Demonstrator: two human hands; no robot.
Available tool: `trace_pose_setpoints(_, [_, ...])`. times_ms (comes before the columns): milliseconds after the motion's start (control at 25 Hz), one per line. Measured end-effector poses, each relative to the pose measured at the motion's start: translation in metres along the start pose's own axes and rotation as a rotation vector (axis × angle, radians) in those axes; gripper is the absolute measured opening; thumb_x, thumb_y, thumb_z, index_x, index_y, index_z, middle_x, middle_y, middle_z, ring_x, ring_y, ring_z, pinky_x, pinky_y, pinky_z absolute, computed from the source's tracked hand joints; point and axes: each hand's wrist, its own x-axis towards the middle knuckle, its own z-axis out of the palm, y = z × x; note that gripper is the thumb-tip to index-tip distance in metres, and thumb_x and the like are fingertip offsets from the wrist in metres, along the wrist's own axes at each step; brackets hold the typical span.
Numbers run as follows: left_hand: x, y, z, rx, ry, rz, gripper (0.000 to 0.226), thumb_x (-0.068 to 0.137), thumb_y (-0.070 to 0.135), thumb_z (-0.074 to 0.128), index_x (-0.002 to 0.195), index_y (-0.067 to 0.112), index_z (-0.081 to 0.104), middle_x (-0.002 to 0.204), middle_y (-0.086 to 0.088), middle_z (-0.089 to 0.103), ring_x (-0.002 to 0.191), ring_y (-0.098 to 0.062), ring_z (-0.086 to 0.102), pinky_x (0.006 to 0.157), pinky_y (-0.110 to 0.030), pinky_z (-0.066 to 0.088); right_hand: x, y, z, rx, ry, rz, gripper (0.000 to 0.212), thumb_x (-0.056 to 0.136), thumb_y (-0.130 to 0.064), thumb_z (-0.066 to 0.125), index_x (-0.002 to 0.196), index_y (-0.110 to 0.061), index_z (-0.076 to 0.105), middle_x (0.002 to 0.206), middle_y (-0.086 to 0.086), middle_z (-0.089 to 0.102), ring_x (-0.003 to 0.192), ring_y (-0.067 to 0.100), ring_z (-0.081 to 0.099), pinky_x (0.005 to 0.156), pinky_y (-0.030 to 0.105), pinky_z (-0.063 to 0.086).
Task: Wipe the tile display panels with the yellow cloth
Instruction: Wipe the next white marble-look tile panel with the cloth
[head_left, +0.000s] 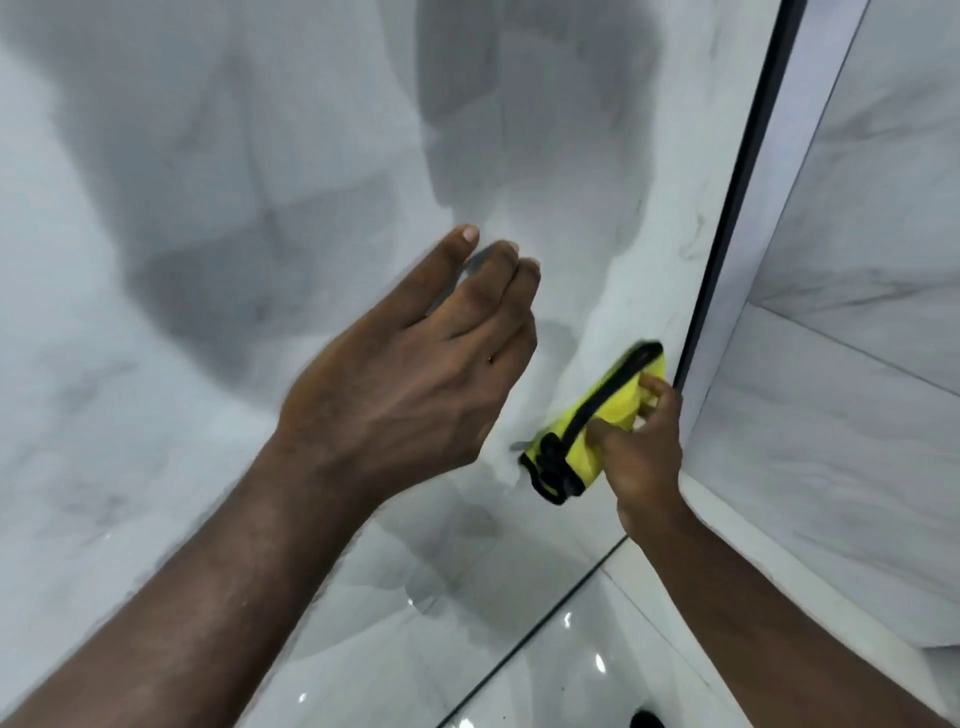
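Yellow cloth (608, 410), folded into a wad with black stitched trim, lies against the white marble-look tile panel (234, 374). It is low on the panel and just left of the black edge strip (727, 218).

The right hand (647, 457) grips the cloth from its lower right side. Its thumb presses on the cloth's yellow face near the middle. One finger curls over the upper end close to the strip. The other fingers (660, 389) are bunched against the cloth and partly hidden, so the exact hold underneath cannot be told. The trimmed end of the cloth sticks out below and left of the thumb.

The left hand (415, 374) is raised up and left of the cloth, apart from it and holding nothing. Its four fingers (498, 291) are straight and pressed together, with the thumb standing off to the left. Whether the fingertips touch the panel cannot be told.

A second tile panel (857, 395) stands right of the strip at an angle. The glossy floor (561, 654) below shows light glints. Soft grey shadows fall across the upper part of the main panel.
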Motion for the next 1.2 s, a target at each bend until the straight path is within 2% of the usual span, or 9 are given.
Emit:
trace_pose_setpoints(120, [0.006, -0.002, -0.017, -0.087, 0.007, -0.126, 0.045, 0.099, 0.028, 0.052, 0.134, 0.002, 0.064, 0.169, -0.019, 0.039, 0.158, -0.038, 0.035, 0.135, -0.057, 0.007, -0.005, -0.058, -0.001, -0.038, 0.041, -0.384, 0.088, 0.068, -0.012, 0.072, 0.145, -0.044, 0.043, 0.139, -0.009, 0.051, 0.123, 0.016, 0.056, 0.089, 0.032, 0.055])
trace_pose_setpoints(320, [0.011, -0.033, -0.056, -0.065, 0.143, -0.362, 0.049, 0.095, 0.033, 0.058, 0.130, 0.002, 0.069, 0.173, -0.015, 0.036, 0.163, -0.034, 0.026, 0.134, -0.060, -0.001, -0.019, -0.149, 0.004, 0.048, 0.090, -0.425, 0.089, 0.070, -0.020, 0.061, 0.153, -0.044, 0.040, 0.138, -0.001, 0.042, 0.131, 0.016, 0.049, 0.111, 0.043, 0.048])
trace_pose_setpoints(480, [0.010, -0.053, -0.063, -0.047, 0.198, -0.307, 0.039, 0.093, 0.026, 0.054, 0.123, 0.003, 0.068, 0.175, -0.013, 0.032, 0.165, -0.033, 0.021, 0.132, -0.065, 0.006, -0.040, -0.190, 0.004, -0.097, 0.064, -0.886, 0.085, 0.079, 0.002, 0.062, 0.155, -0.030, 0.044, 0.142, 0.006, 0.040, 0.116, -0.027, 0.037, 0.096, 0.002, 0.035])
trace_pose_setpoints(560, [0.008, -0.051, -0.062, -0.041, 0.175, -0.322, 0.045, 0.091, 0.025, 0.056, 0.130, 0.004, 0.064, 0.174, -0.015, 0.033, 0.165, -0.035, 0.023, 0.132, -0.065, 0.003, -0.031, -0.206, -0.002, -0.035, 0.075, -0.686, 0.080, 0.086, -0.001, 0.059, 0.156, -0.036, 0.040, 0.143, 0.004, 0.038, 0.113, -0.021, 0.043, 0.102, 0.013, 0.041])
trace_pose_setpoints(640, [0.006, -0.047, -0.058, -0.029, 0.167, -0.325, 0.058, 0.088, 0.028, 0.059, 0.140, 0.001, 0.060, 0.174, -0.016, 0.033, 0.164, -0.036, 0.023, 0.132, -0.066, 0.002, -0.035, -0.209, -0.005, -0.035, 0.105, -0.578, 0.072, 0.089, -0.006, 0.059, 0.153, -0.037, 0.044, 0.143, 0.001, 0.044, 0.120, 0.005, 0.053, 0.108, 0.035, 0.048])
trace_pose_setpoints(760, [0.003, -0.045, -0.050, -0.019, 0.212, -0.313, 0.067, 0.084, 0.024, 0.061, 0.144, -0.005, 0.058, 0.174, -0.020, 0.032, 0.163, -0.039, 0.026, 0.131, -0.069, 0.009, -0.042, -0.196, -0.011, -0.202, 0.039, -0.838, 0.077, 0.085, 0.002, 0.059, 0.151, -0.036, 0.046, 0.144, -0.007, 0.049, 0.130, 0.007, 0.050, 0.107, 0.028, 0.046])
trace_pose_setpoints(920, [0.007, -0.046, -0.044, -0.042, 0.266, -0.311, 0.061, 0.082, 0.018, 0.060, 0.139, -0.005, 0.061, 0.173, -0.021, 0.032, 0.163, -0.039, 0.027, 0.131, -0.068, 0.012, -0.024, -0.198, -0.017, -0.154, 0.113, -0.580, 0.076, 0.087, 0.002, 0.055, 0.152, -0.035, 0.044, 0.141, -0.004, 0.049, 0.131, 0.018, 0.052, 0.108, 0.041, 0.050])
trace_pose_setpoints(1040, [0.017, -0.042, -0.038, -0.042, 0.243, -0.291, 0.062, 0.084, 0.017, 0.058, 0.143, -0.004, 0.059, 0.176, -0.021, 0.026, 0.165, -0.038, 0.020, 0.133, -0.065, 0.008, -0.023, -0.195, -0.013, -0.230, 0.094, -0.843, 0.073, 0.092, 0.000, 0.056, 0.155, -0.035, 0.041, 0.144, -0.013, 0.043, 0.136, 0.010, 0.047, 0.109, 0.027, 0.043])
trace_pose_setpoints(1200, [0.039, -0.037, -0.033, -0.025, 0.181, -0.301, 0.068, 0.083, 0.019, 0.063, 0.147, -0.001, 0.054, 0.178, -0.018, 0.019, 0.167, -0.034, 0.013, 0.134, -0.061, -0.002, 0.009, -0.204, -0.028, -0.196, 0.116, -0.650, 0.070, 0.096, -0.003, 0.057, 0.157, -0.032, 0.039, 0.140, -0.004, 0.045, 0.134, 0.022, 0.050, 0.109, 0.037, 0.046])
